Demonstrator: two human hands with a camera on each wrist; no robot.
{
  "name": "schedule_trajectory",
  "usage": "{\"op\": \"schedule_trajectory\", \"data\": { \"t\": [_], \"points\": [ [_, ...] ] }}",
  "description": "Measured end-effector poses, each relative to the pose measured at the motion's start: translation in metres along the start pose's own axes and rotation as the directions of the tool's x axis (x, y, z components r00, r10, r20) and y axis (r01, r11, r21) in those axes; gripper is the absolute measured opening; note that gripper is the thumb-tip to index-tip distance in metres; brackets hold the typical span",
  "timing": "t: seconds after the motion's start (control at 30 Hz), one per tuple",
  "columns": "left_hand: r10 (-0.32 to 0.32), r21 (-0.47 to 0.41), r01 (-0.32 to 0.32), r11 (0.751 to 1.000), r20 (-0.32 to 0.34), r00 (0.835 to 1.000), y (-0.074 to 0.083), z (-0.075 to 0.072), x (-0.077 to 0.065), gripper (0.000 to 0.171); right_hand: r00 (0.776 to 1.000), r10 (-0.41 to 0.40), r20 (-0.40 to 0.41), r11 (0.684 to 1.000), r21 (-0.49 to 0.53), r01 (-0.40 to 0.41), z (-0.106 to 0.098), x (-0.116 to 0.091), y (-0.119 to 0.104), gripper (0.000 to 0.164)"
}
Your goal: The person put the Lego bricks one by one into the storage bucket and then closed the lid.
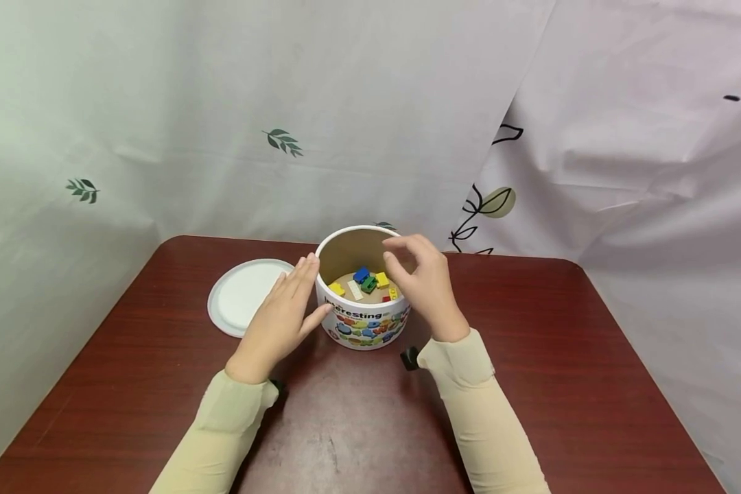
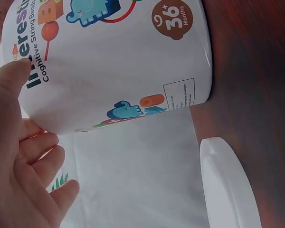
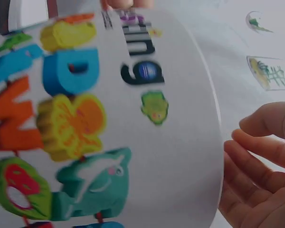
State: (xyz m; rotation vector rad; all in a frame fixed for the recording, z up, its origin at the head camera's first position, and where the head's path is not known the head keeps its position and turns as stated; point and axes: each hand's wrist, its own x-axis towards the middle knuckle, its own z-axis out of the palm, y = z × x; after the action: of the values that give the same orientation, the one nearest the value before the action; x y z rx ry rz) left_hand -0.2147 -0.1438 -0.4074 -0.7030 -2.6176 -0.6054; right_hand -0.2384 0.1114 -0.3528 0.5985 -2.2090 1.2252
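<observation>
A round white tub [image 1: 361, 336] with printed letters and animals stands uncovered on the table. On its bottom lie several toy building blocks, among them a blue block [image 1: 361, 275], a green block [image 1: 369, 285], a yellow block [image 1: 382, 280] and a white block [image 1: 355, 290]. My left hand [image 1: 282, 317] is at the tub's left side, fingers extended, with the thumb against the printed wall in the left wrist view. At the right rim is my right hand [image 1: 425, 283], its fingers loosely bent and nothing visible between thumb and forefinger.
A round white lid [image 1: 241, 298] lies on the dark red table [image 1: 531, 370] to the left of the tub, partly behind the left hand. Pale cloth [image 1: 358, 110] with leaf prints hangs behind the table. Small black objects show at both wrists.
</observation>
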Motion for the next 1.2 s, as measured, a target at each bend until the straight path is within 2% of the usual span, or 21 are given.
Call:
{"op": "schedule_trajectory", "data": {
  "t": [0.1, 0.2, 0.33, 0.43, 0.53, 0.67, 0.73, 0.83, 0.93, 1.07, 1.2],
  "points": [
    [0.014, 0.011, -0.014, 1.000, -0.063, 0.998, -0.001, -0.002, 0.000, 0.075, 0.998, -0.060, -0.022, 0.998, 0.003, 0.060, 0.000, -0.009, -0.004, 0.015],
    [0.042, 0.019, -0.039, 0.999, -0.174, 0.984, -0.005, -0.005, 0.000, 0.067, 0.991, -0.132, -0.027, 0.991, 0.017, 0.133, 0.001, -0.018, -0.008, 0.013],
    [0.068, 0.024, -0.064, 0.998, -0.332, 0.941, -0.014, -0.012, -0.001, 0.054, 0.972, -0.235, 0.001, 0.972, 0.029, 0.234, 0.009, -0.030, -0.016, 0.014],
    [0.054, 0.018, -0.052, 0.999, -0.416, 0.908, -0.023, -0.018, -0.003, 0.048, 0.948, -0.314, 0.051, 0.949, 0.023, 0.313, 0.017, -0.041, -0.025, 0.015],
    [0.007, 0.008, -0.003, 1.000, -0.453, 0.892, -0.032, -0.024, -0.006, 0.044, 0.917, -0.382, 0.110, 0.924, 0.018, 0.383, 0.026, -0.051, -0.034, 0.016],
    [-0.081, -0.017, 0.082, 0.996, -0.459, 0.885, -0.046, -0.030, -0.011, 0.041, 0.894, -0.405, 0.191, 0.912, 0.014, 0.410, 0.042, -0.063, -0.041, 0.017],
    [-0.129, -0.038, 0.126, 0.991, -0.454, 0.882, -0.054, -0.032, -0.014, 0.039, 0.900, -0.359, 0.249, 0.931, 0.027, 0.364, 0.051, -0.067, -0.044, 0.017],
    [-0.219, -0.078, 0.205, 0.976, -0.435, 0.873, -0.065, -0.034, -0.019, 0.038, 0.907, -0.217, 0.360, 0.975, 0.041, 0.217, 0.067, -0.073, -0.046, 0.021],
    [-0.307, -0.116, 0.285, 0.952, -0.402, 0.863, -0.075, -0.036, -0.025, 0.039, 0.885, -0.043, 0.464, 0.997, 0.072, 0.011, 0.083, -0.078, -0.048, 0.027],
    [-0.393, -0.141, 0.367, 0.919, -0.360, 0.846, -0.083, -0.040, -0.031, 0.042, 0.827, 0.128, 0.547, 0.970, 0.106, -0.220, 0.104, -0.080, -0.047, 0.035],
    [-0.453, -0.155, 0.426, 0.891, -0.313, 0.834, -0.090, -0.044, -0.034, 0.045, 0.788, 0.231, 0.571, 0.930, 0.108, -0.351, 0.125, -0.079, -0.045, 0.043]
  ]
}}
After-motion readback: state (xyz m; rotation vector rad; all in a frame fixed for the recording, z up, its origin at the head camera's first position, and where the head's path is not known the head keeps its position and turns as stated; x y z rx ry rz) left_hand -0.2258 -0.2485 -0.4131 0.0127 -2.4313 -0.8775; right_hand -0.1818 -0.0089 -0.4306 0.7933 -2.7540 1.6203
